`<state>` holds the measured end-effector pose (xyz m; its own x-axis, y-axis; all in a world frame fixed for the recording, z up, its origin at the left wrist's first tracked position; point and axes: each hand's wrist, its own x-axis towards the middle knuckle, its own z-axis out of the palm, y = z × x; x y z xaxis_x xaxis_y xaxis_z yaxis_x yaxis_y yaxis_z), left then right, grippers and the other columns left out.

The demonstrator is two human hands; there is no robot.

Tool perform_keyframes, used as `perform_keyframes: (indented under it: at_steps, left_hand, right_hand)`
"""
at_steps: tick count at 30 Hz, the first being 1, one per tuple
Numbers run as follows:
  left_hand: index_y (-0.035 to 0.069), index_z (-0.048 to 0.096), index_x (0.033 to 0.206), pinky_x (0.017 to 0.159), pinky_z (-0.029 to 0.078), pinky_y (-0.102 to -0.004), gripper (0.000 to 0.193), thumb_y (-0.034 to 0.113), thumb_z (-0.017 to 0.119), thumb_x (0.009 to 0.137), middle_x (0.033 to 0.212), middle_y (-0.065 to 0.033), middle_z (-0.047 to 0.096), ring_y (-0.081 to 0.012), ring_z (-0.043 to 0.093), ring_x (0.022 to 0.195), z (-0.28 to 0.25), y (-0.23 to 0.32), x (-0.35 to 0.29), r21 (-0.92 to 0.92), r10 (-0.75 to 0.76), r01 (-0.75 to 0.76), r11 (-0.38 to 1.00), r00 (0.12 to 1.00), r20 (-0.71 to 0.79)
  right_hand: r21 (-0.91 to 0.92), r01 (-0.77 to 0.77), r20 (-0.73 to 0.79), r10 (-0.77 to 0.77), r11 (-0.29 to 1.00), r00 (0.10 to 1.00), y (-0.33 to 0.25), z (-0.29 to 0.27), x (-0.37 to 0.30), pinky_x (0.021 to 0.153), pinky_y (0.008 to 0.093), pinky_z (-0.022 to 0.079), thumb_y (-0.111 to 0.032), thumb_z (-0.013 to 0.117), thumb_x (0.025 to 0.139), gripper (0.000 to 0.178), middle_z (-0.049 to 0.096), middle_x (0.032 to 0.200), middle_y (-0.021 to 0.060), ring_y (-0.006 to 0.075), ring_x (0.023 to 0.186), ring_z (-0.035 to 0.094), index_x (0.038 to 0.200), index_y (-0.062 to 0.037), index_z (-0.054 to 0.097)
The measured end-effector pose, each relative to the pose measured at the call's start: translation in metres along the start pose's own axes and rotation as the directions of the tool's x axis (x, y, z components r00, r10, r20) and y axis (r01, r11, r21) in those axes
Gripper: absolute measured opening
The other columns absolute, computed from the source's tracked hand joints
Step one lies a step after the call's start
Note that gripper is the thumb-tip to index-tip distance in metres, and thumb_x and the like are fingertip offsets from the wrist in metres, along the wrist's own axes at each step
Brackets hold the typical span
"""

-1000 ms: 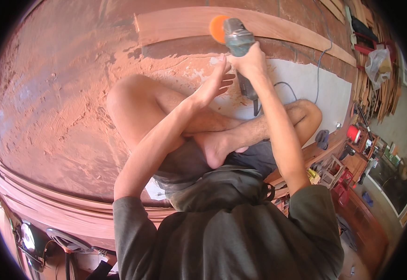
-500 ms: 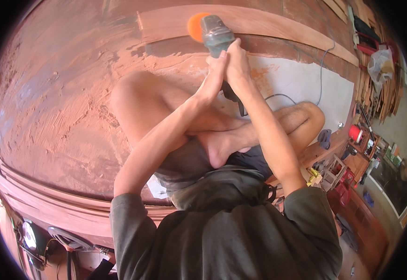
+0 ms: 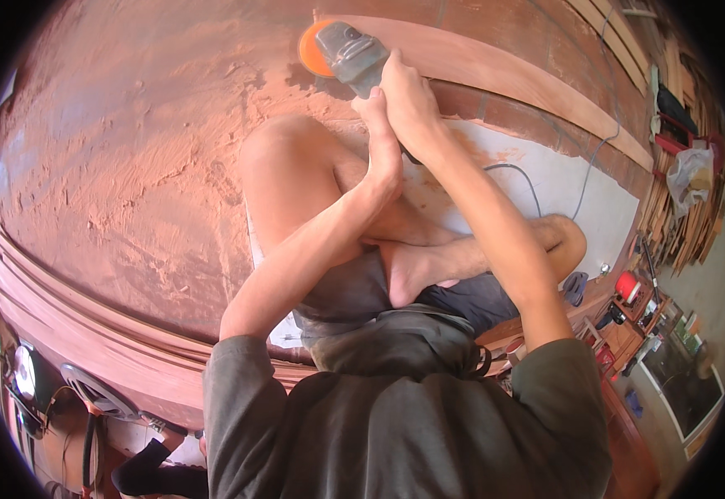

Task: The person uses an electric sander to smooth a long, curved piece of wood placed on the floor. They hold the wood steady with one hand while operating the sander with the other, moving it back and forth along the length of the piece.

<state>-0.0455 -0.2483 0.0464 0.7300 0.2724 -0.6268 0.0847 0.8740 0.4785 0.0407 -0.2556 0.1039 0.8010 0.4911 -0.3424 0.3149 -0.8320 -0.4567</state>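
Note:
An angle grinder [image 3: 352, 51] with an orange disc [image 3: 314, 50] is held out in front of me by both hands. The disc lies at the left end of a long curved wooden board [image 3: 479, 66]. My right hand [image 3: 408, 93] is closed over the right side of the tool's body, just behind its grey head. My left hand [image 3: 381, 133] grips it from the left and below, close against the right. The rear of the grinder is mostly hidden by my hands and wrists. A dark cord [image 3: 522, 169] comes out toward the right.
I sit cross-legged on a white sheet [image 3: 583, 187] on a broad wooden surface [image 3: 163, 224] strewn with reddish sawdust. Long planks [image 3: 88, 333] lie along the near left edge. Stacked wood strips [image 3: 685, 216] and a bench with tools [image 3: 628, 333] stand at right.
Both hands and the grinder have moved left along the board, to its left end. The grinder has tilted, its head now pointing further left. My view has also shifted slightly.

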Motion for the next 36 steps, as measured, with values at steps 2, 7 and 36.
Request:
perform_keyframes:
  at_steps: [2, 7, 36]
  left_hand:
    - [0.010, 0.035, 0.156, 0.120, 0.029, -0.0377, 0.090, 0.075, 0.045, 0.096, 0.158, -0.0077, 0.043, -0.0236, 0.039, 0.144, 0.006, 0.009, -0.003, -0.004, -0.022, 0.022, 1.000, 1.000, 0.006]
    - [0.008, 0.030, 0.159, 0.121, 0.027, -0.0409, 0.094, 0.076, 0.044, 0.095, 0.162, -0.0098, 0.037, -0.0270, 0.036, 0.147, 0.016, 0.019, 0.016, 0.021, -0.092, 0.091, 0.996, 0.995, 0.032]
    - [0.004, 0.037, 0.154, 0.115, 0.033, -0.0395, 0.091, 0.072, 0.050, 0.095, 0.154, -0.0159, 0.044, -0.0262, 0.043, 0.140, 0.031, 0.043, 0.011, 0.103, -0.009, -0.006, 0.995, 0.989, 0.144]
  right_hand:
    - [-0.013, 0.020, -0.029, -0.020, 1.000, 0.999, -0.002, -0.002, 0.008, 0.084, 0.0514, 0.060, -0.023, 0.083, 0.072, 0.060, 0.070, 0.091, 0.0346, 0.0491, 0.093, 0.071, 0.108, 0.0105, 0.049]
    - [0.017, -0.060, -0.061, 0.061, 0.998, 0.996, -0.005, -0.014, 0.034, 0.085, 0.0486, 0.060, -0.026, 0.084, 0.071, 0.067, 0.070, 0.095, 0.0346, 0.0482, 0.094, 0.071, 0.112, 0.0137, 0.048]
    - [-0.027, -0.062, -0.096, 0.059, 0.998, 0.994, 0.005, -0.020, 0.048, 0.082, 0.0446, 0.057, -0.032, 0.082, 0.071, 0.068, 0.071, 0.093, 0.0315, 0.0410, 0.091, 0.073, 0.111, 0.0142, 0.052]
